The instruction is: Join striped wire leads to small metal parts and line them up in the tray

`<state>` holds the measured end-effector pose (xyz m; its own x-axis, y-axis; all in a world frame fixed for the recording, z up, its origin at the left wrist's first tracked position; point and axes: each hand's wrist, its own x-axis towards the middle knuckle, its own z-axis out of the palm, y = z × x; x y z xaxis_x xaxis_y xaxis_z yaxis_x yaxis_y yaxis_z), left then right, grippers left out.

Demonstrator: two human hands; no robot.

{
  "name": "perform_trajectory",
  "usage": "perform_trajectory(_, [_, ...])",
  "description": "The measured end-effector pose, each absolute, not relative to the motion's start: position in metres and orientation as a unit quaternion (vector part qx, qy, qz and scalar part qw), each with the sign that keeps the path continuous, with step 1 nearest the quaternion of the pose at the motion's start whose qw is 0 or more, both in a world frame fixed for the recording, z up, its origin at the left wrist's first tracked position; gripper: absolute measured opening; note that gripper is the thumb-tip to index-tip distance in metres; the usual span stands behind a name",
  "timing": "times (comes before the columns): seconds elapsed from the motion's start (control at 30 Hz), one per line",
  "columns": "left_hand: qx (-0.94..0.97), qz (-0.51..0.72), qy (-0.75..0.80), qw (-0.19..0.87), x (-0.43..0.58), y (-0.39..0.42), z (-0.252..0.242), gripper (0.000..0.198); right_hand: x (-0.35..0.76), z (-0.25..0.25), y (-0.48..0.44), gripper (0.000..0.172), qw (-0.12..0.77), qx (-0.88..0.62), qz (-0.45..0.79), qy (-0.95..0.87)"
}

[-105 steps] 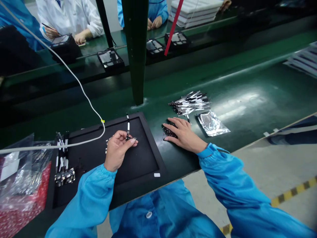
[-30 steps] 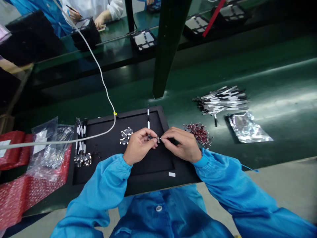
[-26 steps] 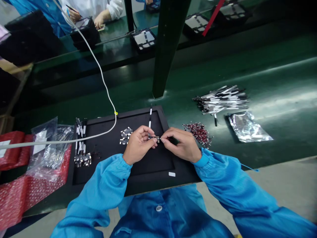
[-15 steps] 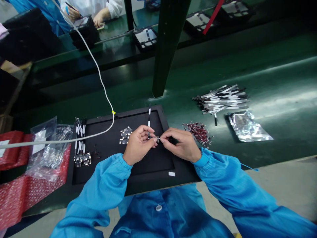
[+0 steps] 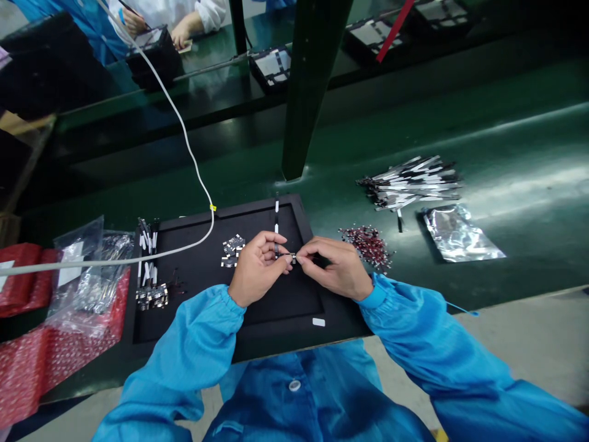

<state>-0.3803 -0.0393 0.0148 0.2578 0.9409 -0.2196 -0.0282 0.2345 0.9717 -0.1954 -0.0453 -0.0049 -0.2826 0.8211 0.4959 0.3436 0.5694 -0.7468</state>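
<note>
One small circuit board [image 5: 293,259] pokes out rightward from the pinch of my left hand [image 5: 257,270], its black-and-white strip [image 5: 277,215] running lengthwise away from me beyond that grip, while my right hand [image 5: 339,265], nearer the board's exposed end, is pinched there on something too small to tell.

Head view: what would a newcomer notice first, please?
Probably the left hand and right hand, close together over the black tray, the left holding a thin strip. Next, the white cable curving over the tray's left part, and red bubble wrap at lower left.
</note>
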Motion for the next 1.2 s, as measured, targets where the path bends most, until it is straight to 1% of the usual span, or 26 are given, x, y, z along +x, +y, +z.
perform_trajectory(0.17, [0.498, 0.393, 0.472, 0.612, -0.379, -0.04, 0.016, 0.029, -0.195, -0.006, -0.047, 0.01, 0.458, -0.388, 0.268, -0.753])
perform_trajectory(0.5, [0.534, 0.38, 0.458, 0.601, -0.386, -0.041, 0.018, 0.034, -0.188, 0.001, -0.042, 0.01, 0.411, -0.411, 0.404, -0.706])
perform_trajectory(0.73, [0.593, 0.339, 0.476, 0.554, -0.388, -0.042, 0.023, 0.037, -0.181, 0.0, -0.036, 0.019, 0.361, -0.41, 0.478, -0.687])
perform_trajectory(0.83, [0.598, 0.336, 0.476, 0.55, -0.388, -0.042, 0.025, 0.038, -0.181, 0.002, -0.034, 0.021, 0.346, -0.414, 0.504, -0.675])
perform_trajectory(1.2, [0.595, 0.343, 0.48, 0.545, -0.386, -0.045, 0.025, 0.038, -0.183, 0.006, -0.031, 0.019, 0.323, -0.435, 0.529, -0.654])
